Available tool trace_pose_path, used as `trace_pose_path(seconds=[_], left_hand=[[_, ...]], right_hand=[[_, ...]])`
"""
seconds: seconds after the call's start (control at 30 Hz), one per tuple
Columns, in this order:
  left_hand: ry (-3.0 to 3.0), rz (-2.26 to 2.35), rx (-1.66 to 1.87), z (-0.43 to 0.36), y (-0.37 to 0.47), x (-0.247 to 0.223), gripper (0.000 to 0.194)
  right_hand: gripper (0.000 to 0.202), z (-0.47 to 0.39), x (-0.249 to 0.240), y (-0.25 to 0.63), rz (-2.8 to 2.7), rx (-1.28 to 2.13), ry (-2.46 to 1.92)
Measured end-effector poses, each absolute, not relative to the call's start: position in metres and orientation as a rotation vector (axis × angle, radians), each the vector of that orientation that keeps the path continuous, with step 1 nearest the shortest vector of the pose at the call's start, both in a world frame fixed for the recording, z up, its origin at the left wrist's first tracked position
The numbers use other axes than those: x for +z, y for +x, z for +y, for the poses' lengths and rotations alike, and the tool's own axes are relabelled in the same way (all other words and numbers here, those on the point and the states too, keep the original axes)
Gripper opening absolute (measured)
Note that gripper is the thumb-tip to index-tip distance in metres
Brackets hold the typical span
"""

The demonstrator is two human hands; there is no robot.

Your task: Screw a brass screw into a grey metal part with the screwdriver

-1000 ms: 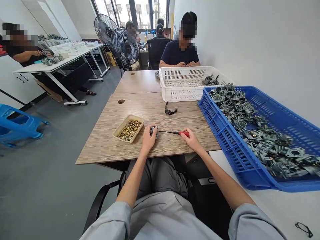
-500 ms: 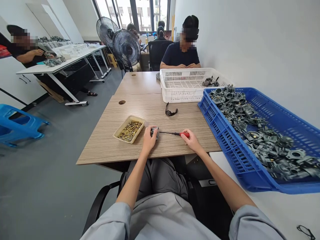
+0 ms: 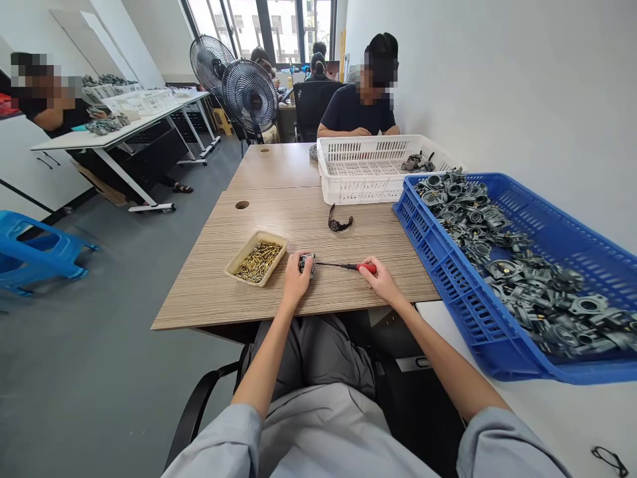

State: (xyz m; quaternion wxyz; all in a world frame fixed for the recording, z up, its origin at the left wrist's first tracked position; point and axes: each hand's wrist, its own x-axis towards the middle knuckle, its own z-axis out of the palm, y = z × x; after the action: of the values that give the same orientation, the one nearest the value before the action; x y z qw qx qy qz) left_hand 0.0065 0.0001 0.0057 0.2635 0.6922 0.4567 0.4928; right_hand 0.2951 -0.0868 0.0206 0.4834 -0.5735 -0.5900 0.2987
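My left hand (image 3: 296,279) is closed around a small grey metal casting (image 3: 308,263), possibly a carburetor body, which it holds at the table top. In my right hand (image 3: 381,279) is a screwdriver (image 3: 367,267) with a red and black handle. Its long dark shaft points left, and the tip meets the right side of the casting; the exact contact is too small to make out. Left of my left hand sits a cream plastic tray (image 3: 233,267) holding many small brass-coloured parts (image 3: 259,261).
A blue crate (image 3: 468,312) full of similar castings (image 3: 557,292) stands at my right. Beyond the wristwatch (image 3: 340,222) is a white basket (image 3: 365,192) with a few castings. A co-worker (image 3: 358,113) sits across the table (image 3: 279,206). Eyeglasses (image 3: 610,459) lie lower right.
Both hands, the casting and the screwdriver stay almost where they were. The view has shifted very slightly. The co-worker across the table has moved their hands a little.
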Motion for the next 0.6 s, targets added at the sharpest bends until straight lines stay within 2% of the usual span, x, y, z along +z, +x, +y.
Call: trace_pose_path(seconds=[0.6], left_hand=[[1.868,1.246,1.309,-0.0028,0.0066,0.01,0.029]], right_hand=[[0.042,-0.0883,0.0221,0.2943,-1.438,0.768,-1.414]])
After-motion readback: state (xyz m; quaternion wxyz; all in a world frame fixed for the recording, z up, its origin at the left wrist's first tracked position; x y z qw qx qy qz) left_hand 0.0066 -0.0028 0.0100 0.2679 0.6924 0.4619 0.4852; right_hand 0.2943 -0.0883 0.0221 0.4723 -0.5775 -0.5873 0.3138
